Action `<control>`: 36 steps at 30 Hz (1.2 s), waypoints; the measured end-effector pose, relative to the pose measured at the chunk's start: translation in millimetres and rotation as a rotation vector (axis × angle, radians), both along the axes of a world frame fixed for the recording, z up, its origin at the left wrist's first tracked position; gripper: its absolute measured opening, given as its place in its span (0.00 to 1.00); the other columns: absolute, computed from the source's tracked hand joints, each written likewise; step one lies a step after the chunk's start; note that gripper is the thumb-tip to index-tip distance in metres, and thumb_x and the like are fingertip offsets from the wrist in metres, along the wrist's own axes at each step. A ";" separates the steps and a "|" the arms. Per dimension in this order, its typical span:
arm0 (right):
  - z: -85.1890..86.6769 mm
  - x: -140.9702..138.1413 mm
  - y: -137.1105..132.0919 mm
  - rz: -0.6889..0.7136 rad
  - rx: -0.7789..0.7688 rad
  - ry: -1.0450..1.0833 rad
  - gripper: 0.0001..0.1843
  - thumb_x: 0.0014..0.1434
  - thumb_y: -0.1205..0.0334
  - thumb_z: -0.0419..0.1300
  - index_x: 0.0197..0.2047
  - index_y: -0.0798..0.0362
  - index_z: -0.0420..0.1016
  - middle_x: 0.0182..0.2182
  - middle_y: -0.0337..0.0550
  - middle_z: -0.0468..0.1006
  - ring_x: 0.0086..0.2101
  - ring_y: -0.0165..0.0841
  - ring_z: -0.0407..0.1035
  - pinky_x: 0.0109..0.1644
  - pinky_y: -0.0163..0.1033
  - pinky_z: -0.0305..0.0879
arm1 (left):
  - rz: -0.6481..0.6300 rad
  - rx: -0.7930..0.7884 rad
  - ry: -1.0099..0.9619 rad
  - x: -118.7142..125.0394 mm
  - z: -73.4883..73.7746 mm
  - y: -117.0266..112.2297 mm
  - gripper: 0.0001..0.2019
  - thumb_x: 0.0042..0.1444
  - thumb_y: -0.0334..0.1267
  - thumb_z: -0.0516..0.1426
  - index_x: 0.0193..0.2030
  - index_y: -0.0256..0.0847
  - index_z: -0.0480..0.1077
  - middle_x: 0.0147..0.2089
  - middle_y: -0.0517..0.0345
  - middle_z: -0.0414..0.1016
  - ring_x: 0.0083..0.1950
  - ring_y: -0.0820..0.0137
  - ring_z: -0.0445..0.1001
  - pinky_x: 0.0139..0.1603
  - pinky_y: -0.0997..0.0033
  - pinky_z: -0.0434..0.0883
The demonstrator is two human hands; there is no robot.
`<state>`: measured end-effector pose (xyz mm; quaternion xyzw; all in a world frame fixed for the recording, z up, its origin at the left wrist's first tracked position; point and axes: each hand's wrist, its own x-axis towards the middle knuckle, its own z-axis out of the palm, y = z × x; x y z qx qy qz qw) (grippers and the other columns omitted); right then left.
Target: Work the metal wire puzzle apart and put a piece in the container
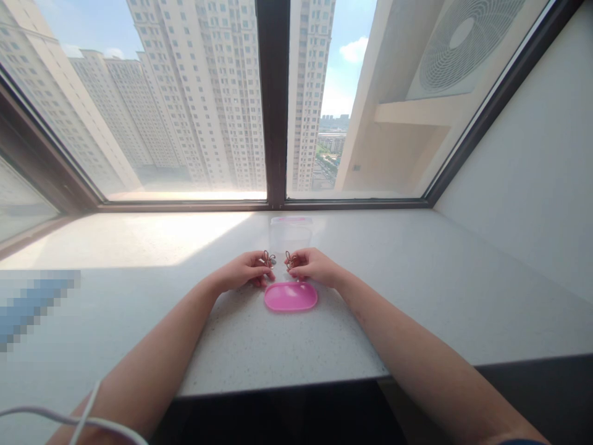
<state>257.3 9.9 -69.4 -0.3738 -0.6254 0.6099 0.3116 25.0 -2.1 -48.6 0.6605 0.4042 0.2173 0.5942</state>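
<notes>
Between its thumb and fingers my left hand (248, 271) pinches a small brown bow (268, 257) made of thin loops. A matching brown bow (290, 259) is in the closed fingers of my right hand (312, 267). The two bows are held a short way apart, facing each other. Just in front of both hands, a shiny pink oval tray or lid (291, 298) lies flat on the white counter (278, 352). Behind the hands stands a clear plastic container (291, 232) with a pink patch at its far end; its near part is hard to make out.
A dark window frame (274, 111) rises behind the counter, with tall buildings outside. At the left lies a blurred blue patch (32, 306). A white cable (88, 421) crosses the lower left corner by my forearm. The counter's front edge (278, 388) runs below my hands.
</notes>
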 end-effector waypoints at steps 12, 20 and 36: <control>-1.4 1.4 1.3 0.029 0.016 -0.018 0.16 0.43 0.68 0.65 0.39 0.59 0.75 0.27 0.42 0.75 0.25 0.27 0.67 0.27 0.33 0.62 | -0.015 0.004 0.001 -0.5 -0.1 -0.8 0.14 0.55 0.45 0.58 0.39 0.38 0.61 0.38 0.50 0.77 0.29 0.72 0.73 0.30 0.72 0.66; -2.2 2.0 1.4 0.035 0.027 -0.026 0.16 0.44 0.66 0.65 0.39 0.60 0.75 0.27 0.42 0.75 0.25 0.27 0.66 0.27 0.34 0.62 | -0.022 0.013 -0.001 -1.3 -1.4 0.6 0.14 0.55 0.46 0.58 0.38 0.38 0.61 0.37 0.51 0.77 0.29 0.72 0.73 0.30 0.71 0.66; -3.4 2.4 2.3 0.024 0.029 -0.027 0.17 0.44 0.66 0.65 0.40 0.59 0.76 0.26 0.42 0.76 0.26 0.29 0.67 0.27 0.34 0.63 | -0.019 0.022 0.013 -1.4 -1.0 0.4 0.14 0.54 0.46 0.58 0.40 0.38 0.63 0.38 0.51 0.77 0.30 0.72 0.74 0.31 0.71 0.67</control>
